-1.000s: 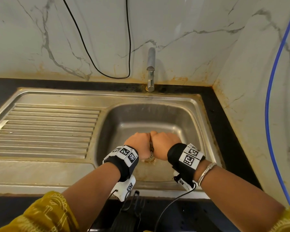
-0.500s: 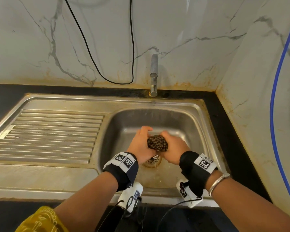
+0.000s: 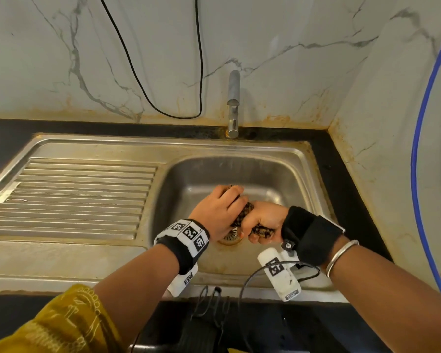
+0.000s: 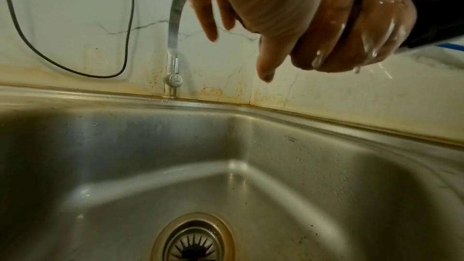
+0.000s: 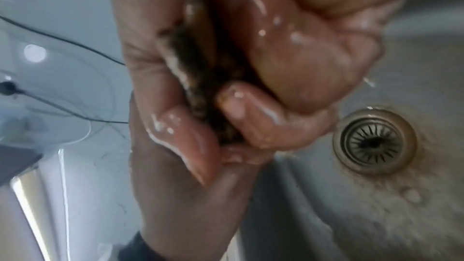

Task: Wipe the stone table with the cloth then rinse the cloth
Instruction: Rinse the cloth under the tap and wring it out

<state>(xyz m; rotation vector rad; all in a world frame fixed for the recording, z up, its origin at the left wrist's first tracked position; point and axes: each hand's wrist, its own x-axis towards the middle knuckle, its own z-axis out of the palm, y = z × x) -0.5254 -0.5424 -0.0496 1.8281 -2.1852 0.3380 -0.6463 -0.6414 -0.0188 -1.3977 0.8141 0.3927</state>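
Observation:
Both hands hold a wet brown-and-black patterned cloth [image 3: 245,212] over the steel sink basin [image 3: 300,174], above the drain [image 3: 231,236]. The cloth is twisted into a short rope. My left hand [image 3: 228,200] grips its far end from above. My right hand [image 3: 258,225] is fisted round the near end, palm turned up. In the right wrist view the cloth [image 5: 198,86] is squeezed between wet fingers [image 5: 296,62]. In the left wrist view water drips off the right hand [image 4: 351,33], and some fingers of the left hand [image 4: 266,27] point down.
A steel tap [image 3: 233,103] stands at the back of the sink; no water stream shows. The ribbed draining board [image 3: 74,194] lies to the left. Black stone counter [image 3: 341,189] frames the sink. A black cable [image 3: 163,108] and a blue hose [image 3: 417,149] hang along the marble walls.
The hands rose from the drain with the cloth. It was bunched between them, and now my right wrist has rolled palm up, twisting the cloth into a rope.

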